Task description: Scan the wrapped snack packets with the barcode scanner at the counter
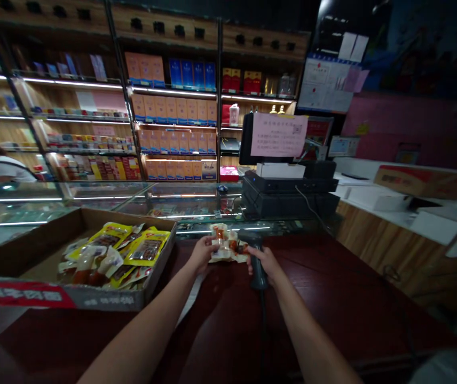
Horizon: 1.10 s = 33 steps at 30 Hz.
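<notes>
My left hand (203,253) grips a clear-and-white plastic food packet (225,244) with reddish-brown contents, just above the dark red counter (228,325). My right hand (262,261) is wrapped round the handle of a black barcode scanner (258,274), whose cord runs down toward me. The scanner's head is beside the packet's right end, where the right fingers also come close; whether they touch the packet I cannot tell. Left of my hands stands a shallow cardboard box (160,274) with several packets inside, among them a yellow snack packet (148,247).
Behind the counter runs a glass display case (180,205). A monitor (247,140) with a pink notice stands on a black till (290,200) at its right. Farther right lies a closed carton (424,181). A person (12,168) is at the far left, before stocked shelves.
</notes>
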Available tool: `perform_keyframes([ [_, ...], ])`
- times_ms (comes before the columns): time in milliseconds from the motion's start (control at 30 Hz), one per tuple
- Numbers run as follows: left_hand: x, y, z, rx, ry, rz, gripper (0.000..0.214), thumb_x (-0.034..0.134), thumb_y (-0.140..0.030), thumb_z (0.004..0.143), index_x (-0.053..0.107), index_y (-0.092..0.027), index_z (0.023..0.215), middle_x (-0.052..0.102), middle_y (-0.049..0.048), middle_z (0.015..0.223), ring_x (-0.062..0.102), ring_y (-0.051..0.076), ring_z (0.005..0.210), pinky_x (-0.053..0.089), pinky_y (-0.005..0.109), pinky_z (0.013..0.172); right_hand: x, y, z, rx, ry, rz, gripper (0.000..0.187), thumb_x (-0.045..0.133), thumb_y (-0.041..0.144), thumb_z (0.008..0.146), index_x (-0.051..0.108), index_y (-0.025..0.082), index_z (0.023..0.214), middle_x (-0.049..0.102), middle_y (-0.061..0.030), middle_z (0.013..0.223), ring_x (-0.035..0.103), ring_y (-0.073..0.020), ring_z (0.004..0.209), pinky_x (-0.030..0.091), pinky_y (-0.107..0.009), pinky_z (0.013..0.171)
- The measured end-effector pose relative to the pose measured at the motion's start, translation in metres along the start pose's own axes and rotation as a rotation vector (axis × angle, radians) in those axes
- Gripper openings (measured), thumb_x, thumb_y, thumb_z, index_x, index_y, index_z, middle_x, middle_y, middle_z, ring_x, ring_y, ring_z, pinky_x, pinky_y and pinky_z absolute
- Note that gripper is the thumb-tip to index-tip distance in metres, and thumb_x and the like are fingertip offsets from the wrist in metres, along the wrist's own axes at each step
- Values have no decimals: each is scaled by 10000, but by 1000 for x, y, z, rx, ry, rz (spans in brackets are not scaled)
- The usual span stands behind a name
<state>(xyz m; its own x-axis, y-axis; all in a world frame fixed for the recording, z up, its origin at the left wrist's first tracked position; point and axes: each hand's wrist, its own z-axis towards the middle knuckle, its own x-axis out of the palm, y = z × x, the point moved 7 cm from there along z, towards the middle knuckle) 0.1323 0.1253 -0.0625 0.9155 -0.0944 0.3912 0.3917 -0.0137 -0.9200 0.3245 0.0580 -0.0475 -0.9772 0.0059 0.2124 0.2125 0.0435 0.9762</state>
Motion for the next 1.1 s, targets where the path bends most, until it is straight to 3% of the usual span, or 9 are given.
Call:
perform_keyframes([
  [100,36,11,21,50,-42,300,342,749,-65,513,606,-145,813,656,22,693,629,161,662,490,275,645,-29,7,-6,-18,-82,19,326,691,413,636,572,146,781,594,14,439,526,-131,325,458,-246,326],
  [233,61,21,38,95,-142,564,275,714,-12,471,572,-173,642,590,2,591,622,216,766,458,292,708,-48,8,-13,-34,-104,37,322,690,410,650,572,146,792,599,11,448,533,-129,324,457,-238,322],
  [333,67,23,40,108,-172,625,297,683,21,443,501,-193,538,562,21,585,599,275,884,422,331,799,-52,6,-16,-37,-111,42,335,702,415,646,573,145,797,605,7,452,538,-130,326,459,-238,326],
  [433,70,18,33,179,-183,754,281,674,7,471,507,-198,568,599,55,687,573,291,968,383,346,870,-50,5,-17,-30,-113,44,347,711,420,637,573,146,798,599,11,445,532,-127,321,457,-236,326],
  [633,69,-10,8,368,-168,1104,134,694,-184,610,573,-184,666,601,110,907,541,270,994,367,339,896,-28,-1,-14,-10,-79,30,312,695,409,656,584,144,778,586,16,437,528,-126,318,449,-233,320],
  [733,48,-33,-7,406,-198,1163,108,660,-268,676,587,-188,686,581,102,921,542,251,957,381,332,868,-5,-9,-12,4,-13,24,307,687,420,670,579,140,736,597,7,457,532,-126,329,466,-246,334],
  [867,0,-80,-29,497,-283,1264,76,589,-264,723,593,-188,721,569,95,930,546,241,918,406,339,847,37,-23,-6,17,95,55,336,692,449,672,556,149,740,600,16,465,534,-120,343,467,-241,350],
  [1000,-69,-142,-59,600,-465,1329,141,511,-163,710,597,-188,819,576,89,966,565,223,907,434,330,845,83,-36,-1,52,209,71,390,707,473,655,549,155,817,610,21,476,539,-126,354,468,-247,365],
  [1100,-130,-181,-83,576,-630,1447,308,470,-96,664,588,-183,935,605,92,997,581,218,904,447,326,828,109,-45,1,62,287,87,431,711,489,647,552,148,856,612,20,486,539,-125,365,469,-246,372],
])
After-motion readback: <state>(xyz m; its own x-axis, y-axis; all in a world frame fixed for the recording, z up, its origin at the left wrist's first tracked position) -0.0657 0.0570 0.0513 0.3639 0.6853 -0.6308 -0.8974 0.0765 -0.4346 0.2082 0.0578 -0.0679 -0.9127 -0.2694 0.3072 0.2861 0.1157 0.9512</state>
